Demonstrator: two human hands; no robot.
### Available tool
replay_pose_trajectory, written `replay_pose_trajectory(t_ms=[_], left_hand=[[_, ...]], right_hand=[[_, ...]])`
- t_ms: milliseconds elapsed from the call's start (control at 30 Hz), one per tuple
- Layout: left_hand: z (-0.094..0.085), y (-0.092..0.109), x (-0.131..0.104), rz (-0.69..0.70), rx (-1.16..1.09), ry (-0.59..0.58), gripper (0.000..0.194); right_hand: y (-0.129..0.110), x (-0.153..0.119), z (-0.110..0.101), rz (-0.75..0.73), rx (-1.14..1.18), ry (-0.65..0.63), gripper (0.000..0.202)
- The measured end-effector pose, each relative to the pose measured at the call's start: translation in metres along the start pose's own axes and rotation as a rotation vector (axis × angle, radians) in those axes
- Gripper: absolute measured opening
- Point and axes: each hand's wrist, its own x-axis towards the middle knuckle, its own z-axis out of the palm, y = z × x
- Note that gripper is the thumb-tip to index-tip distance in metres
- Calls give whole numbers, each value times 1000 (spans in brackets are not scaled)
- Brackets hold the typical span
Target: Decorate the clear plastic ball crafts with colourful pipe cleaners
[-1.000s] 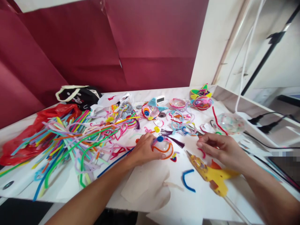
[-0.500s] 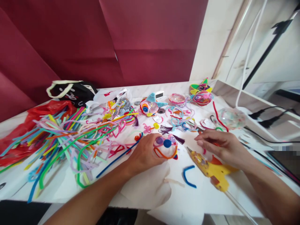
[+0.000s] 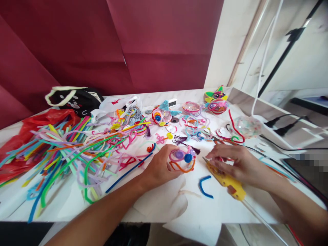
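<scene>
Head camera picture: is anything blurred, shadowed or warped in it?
In the head view, softness overall, with the right hand and yellow glue gun lacking crisp detail; a soft shadow on the white tabletop below the right forearm; wide-angle stretching towards the edges; a blocky, pixelated patch at far right.

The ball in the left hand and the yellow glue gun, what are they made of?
The ball looks like clear, shiny plastic, because it's see-through, though it could be glass. The glue gun seems to be hard, smooth plastic: its yellow body is one even colour.
</scene>
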Motion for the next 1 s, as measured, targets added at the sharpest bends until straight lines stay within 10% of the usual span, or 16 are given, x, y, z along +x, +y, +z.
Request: replay_pose_trajectory(t_ms=[467,1000], left_hand=[[5,-4,2,-236,-498,-60,68],[-2,-8,8,-282,-687,-15,63]], right_hand=[[-38,16,45,-80,-342,-418,23],[-29,12,37,-123,-414,-253,27]])
